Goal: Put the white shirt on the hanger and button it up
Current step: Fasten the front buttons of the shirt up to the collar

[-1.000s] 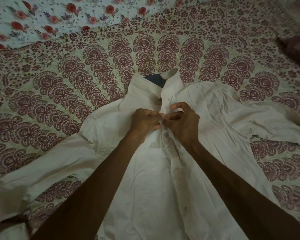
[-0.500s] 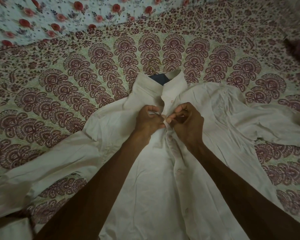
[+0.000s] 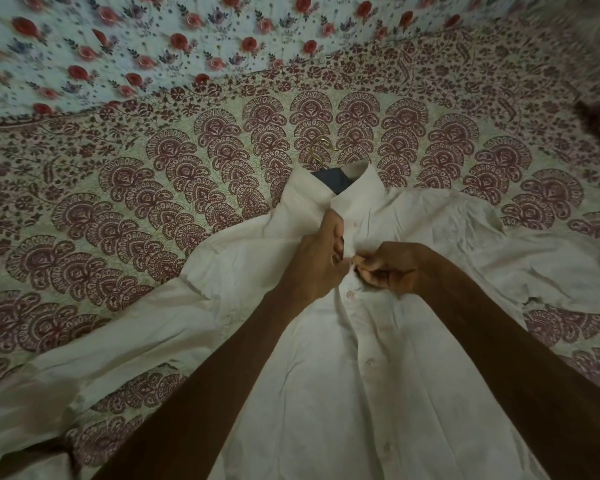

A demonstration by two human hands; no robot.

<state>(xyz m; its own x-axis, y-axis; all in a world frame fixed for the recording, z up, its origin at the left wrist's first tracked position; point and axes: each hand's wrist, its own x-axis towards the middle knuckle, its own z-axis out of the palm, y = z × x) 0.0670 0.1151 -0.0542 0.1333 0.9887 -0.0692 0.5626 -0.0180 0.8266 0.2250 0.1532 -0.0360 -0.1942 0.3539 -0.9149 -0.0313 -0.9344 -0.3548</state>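
The white shirt (image 3: 378, 375) lies front-up on the bed (image 3: 153, 202), collar just below the hanger (image 3: 321, 140) hook, and farther below that hook the left hand (image 3: 317, 261) and right hand (image 3: 388, 268) pinch the placket with curled fingers (image 3: 364, 263), seemingly fastening 1 button; next, I'd judge, comes the button farther still from the hook.

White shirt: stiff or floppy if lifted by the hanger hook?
Likely floppy: the white shirt lies creased, sleeves sprawled on the bedsheet. Probably light: fingertip pinches by left hand and right hand bunch its placket. Should drape from the hanger hook.
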